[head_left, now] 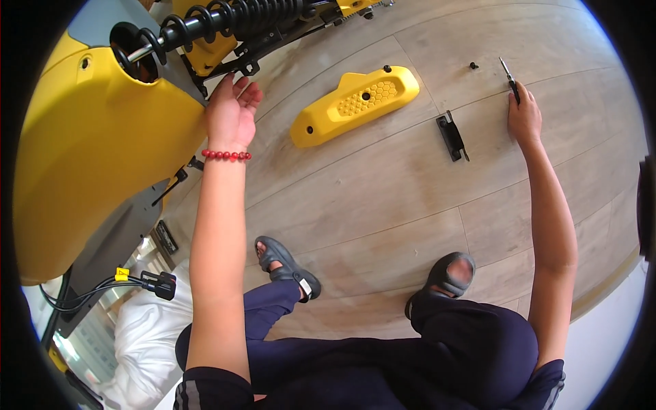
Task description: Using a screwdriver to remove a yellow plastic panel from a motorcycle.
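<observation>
My left hand (233,113), with red beads at the wrist, is palm up with loosely bent fingers apart. Its fingertips reach the underside of a black metal bracket (247,67) on a yellow vehicle; I cannot tell whether they touch it. Far to the right, my right hand (525,117) is closed round the dark handle of a screwdriver (511,81), whose thin metal shaft points away from me. Between the hands lies a yellow plastic cover (357,108) with a honeycomb pattern and dark holes. A small black part (452,137) and a black screw (473,65) rest on the floor.
The vehicle's yellow body panel (102,164) fills the left side, with a black coil spring shock absorber (219,22) above. A black cable connector (158,285) hangs beside white cloth (154,335). My feet in grey sandals (290,268) stand on the wood-look floor (362,225).
</observation>
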`<action>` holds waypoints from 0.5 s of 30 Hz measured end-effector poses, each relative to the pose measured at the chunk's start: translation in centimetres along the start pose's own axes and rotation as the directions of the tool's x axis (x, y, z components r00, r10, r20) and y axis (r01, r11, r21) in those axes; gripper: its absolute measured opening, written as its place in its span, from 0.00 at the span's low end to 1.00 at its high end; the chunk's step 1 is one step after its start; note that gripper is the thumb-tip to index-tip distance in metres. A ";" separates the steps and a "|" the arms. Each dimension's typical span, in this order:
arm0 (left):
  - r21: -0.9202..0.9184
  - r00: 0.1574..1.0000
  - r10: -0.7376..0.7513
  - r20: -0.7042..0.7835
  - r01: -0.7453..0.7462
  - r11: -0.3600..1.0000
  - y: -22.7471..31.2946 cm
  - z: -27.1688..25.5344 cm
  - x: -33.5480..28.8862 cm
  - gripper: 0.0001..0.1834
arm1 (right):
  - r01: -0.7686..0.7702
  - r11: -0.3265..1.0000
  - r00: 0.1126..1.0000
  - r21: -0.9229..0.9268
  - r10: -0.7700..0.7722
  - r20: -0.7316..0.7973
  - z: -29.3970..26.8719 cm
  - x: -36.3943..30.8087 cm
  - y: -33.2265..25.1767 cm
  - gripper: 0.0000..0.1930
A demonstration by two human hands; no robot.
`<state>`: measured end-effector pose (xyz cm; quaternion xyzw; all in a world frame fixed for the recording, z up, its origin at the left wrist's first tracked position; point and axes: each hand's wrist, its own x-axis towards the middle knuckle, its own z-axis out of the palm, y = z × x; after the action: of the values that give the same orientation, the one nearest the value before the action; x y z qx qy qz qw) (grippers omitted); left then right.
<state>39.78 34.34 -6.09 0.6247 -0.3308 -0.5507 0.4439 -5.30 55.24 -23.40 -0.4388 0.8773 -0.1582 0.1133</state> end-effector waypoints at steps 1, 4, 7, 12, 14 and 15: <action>-0.062 0.998 -0.058 -0.013 0.057 0.996 0.1 0.1 0.2 0.17 | 0.006 1.000 1.000 -0.014 -0.006 0.003 0.0 0.0 -0.1 0.19; -0.059 0.997 -0.068 -0.026 0.066 0.996 0.1 -0.1 0.2 0.15 | 0.022 0.998 1.000 -0.056 -0.023 -0.015 0.4 -0.3 -0.4 0.19; 0.000 0.997 -0.069 -0.025 0.070 0.998 -0.2 -0.1 -1.8 0.13 | 0.043 0.993 0.999 -0.112 -0.041 0.020 0.0 -0.7 -0.9 0.20; 0.145 0.989 -0.043 0.140 0.023 0.989 0.7 -0.4 -5.2 0.12 | 0.002 0.993 1.000 -0.118 0.000 0.017 -1.3 -0.5 -1.8 0.22; 0.094 0.983 -0.013 0.186 -0.004 0.996 1.6 -0.8 -5.0 0.12 | 0.049 0.993 0.992 -0.112 -0.062 -0.111 -2.7 -0.1 -3.4 0.22; 0.055 0.976 0.005 0.216 -0.017 0.998 2.2 -1.0 -4.8 0.13 | 0.100 0.989 0.969 -0.108 -0.121 -0.216 -3.5 0.2 -5.0 0.22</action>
<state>40.12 38.04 -2.16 0.5717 -0.3959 -0.6031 0.3907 -2.96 52.93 -18.26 -0.4716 0.8652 -0.1696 -0.0157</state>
